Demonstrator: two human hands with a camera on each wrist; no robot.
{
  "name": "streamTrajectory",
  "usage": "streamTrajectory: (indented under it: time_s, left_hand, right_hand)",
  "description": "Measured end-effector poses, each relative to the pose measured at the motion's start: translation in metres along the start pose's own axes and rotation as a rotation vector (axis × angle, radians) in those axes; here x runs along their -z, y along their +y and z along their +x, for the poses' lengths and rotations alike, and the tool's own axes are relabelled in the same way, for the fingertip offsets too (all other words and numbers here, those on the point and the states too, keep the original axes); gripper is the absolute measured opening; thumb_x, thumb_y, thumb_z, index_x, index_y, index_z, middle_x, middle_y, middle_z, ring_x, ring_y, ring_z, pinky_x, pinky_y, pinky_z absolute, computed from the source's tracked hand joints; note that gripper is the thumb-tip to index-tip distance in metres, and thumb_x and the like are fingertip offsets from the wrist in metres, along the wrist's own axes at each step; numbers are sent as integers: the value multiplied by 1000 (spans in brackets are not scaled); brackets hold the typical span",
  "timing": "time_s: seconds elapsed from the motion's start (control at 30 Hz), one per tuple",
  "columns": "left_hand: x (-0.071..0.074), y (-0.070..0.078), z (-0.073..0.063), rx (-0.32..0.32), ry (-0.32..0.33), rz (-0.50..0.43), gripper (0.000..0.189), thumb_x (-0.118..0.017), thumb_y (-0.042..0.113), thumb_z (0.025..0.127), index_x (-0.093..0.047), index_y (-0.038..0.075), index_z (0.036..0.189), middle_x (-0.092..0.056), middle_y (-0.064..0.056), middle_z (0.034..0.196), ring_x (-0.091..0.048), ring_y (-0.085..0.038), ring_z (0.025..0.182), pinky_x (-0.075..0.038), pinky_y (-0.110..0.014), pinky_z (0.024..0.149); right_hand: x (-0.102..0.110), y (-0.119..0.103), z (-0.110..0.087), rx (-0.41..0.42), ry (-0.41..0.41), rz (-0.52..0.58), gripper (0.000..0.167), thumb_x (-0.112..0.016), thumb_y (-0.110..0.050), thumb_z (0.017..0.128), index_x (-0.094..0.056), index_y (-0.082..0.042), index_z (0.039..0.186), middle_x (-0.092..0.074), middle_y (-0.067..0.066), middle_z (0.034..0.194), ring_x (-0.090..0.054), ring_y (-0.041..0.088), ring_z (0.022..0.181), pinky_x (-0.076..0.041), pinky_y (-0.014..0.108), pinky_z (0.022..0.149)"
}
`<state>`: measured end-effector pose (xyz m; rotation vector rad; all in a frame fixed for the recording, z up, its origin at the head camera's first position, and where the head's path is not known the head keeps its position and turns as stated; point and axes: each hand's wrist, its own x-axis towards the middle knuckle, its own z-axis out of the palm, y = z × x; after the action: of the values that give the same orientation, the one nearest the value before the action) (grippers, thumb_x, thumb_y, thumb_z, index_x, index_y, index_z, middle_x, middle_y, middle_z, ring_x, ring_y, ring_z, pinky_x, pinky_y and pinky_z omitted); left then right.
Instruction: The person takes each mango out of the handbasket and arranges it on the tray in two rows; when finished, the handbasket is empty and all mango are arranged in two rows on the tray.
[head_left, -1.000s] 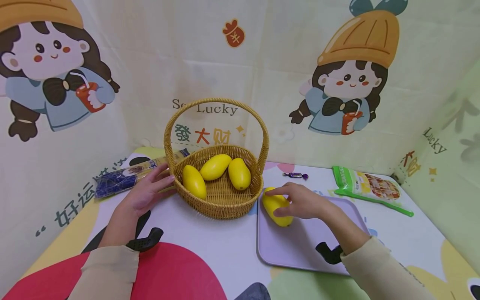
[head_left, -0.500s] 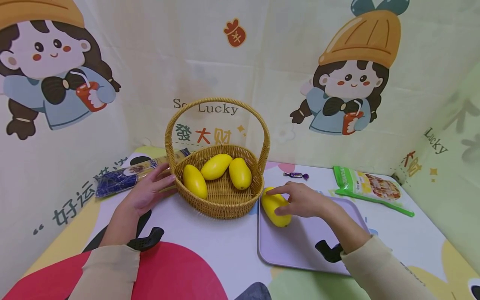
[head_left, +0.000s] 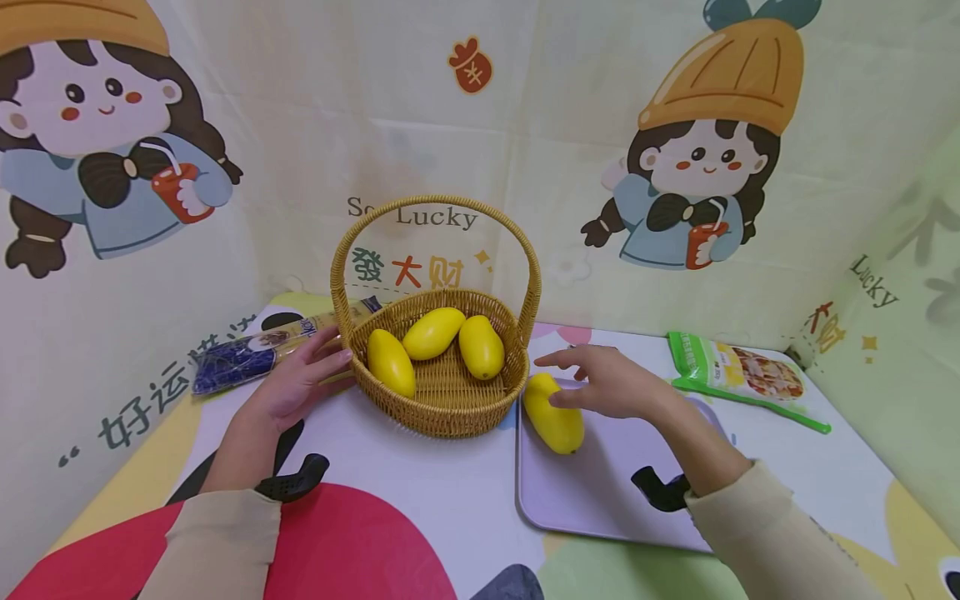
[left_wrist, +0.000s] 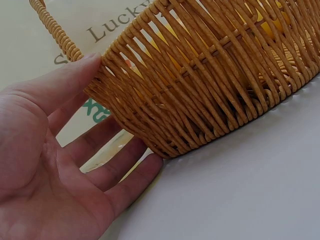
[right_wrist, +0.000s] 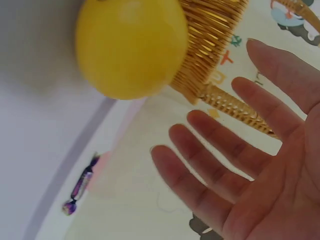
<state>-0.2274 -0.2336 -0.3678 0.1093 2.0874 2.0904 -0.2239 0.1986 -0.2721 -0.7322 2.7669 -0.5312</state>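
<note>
From my distant station I count one basket (head_left: pixel 450 422), one tray (head_left: pixel 637 492), four yellow fruits (head_left: pixel 553 425) (three basketed plus one), two packets (head_left: pixel 750 375), one wrapped candy (right_wrist: pixel 81 184), one left hand (head_left: pixel 296 379) and one right hand (head_left: pixel 615 383).

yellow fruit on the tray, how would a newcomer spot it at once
Find the tall-handled wicker basket, then the pale purple tray to its right. The yellow fruit lies at the tray's far left corner, by the person's right hand. It alone is outside the basket; the other three yellow fruits sit inside.
</note>
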Motion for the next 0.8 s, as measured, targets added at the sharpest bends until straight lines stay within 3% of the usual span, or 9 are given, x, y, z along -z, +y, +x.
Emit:
streamTrajectory:
  time_s: [0.2,0.37,0.53,0.7,0.8]
  left_hand:
    - [1,-1,2,-4,-15,4,77,-59,32,106,-14,24,168,-19,-17,171,-43,-30,144,-43,-43,114]
    - [3,0,2,-1,-15,5,78,-60,32,105,-14,27,168,-17,-17,172,-34,-38,151,-41,-44,116]
    - [5,2,2,5,-7,14,78,-62,32,104,-16,29,167,-18,-16,172,-40,-31,147,-41,-44,116]
    - [5,1,3,4,-14,17,78,-61,32,105,-15,27,168,-20,-16,171,-47,-21,138,-43,-41,115]
    - [4,0,4,-2,-18,25,77,-60,32,106,-15,26,168,-20,-16,171,-48,-21,138,-44,-40,114]
  right_hand:
    - [9,-8,3,43,37,49,50,-74,-31,96,-63,-18,142,-67,13,132,-64,33,117,-62,40,86]
    - [18,-19,11,130,48,67,49,-74,-28,96,-63,-16,142,-64,10,140,-63,33,121,-61,46,94]
    - [25,-39,25,176,47,59,49,-74,-26,96,-63,-17,143,-65,6,141,-61,32,125,-58,47,101]
    - [30,-59,42,166,28,66,51,-73,-27,95,-62,-20,144,-65,2,141,-60,31,126,-57,47,103]
    - [32,-68,52,157,13,64,50,-73,-26,95,-62,-22,144,-65,2,141,-60,32,127,-57,48,102]
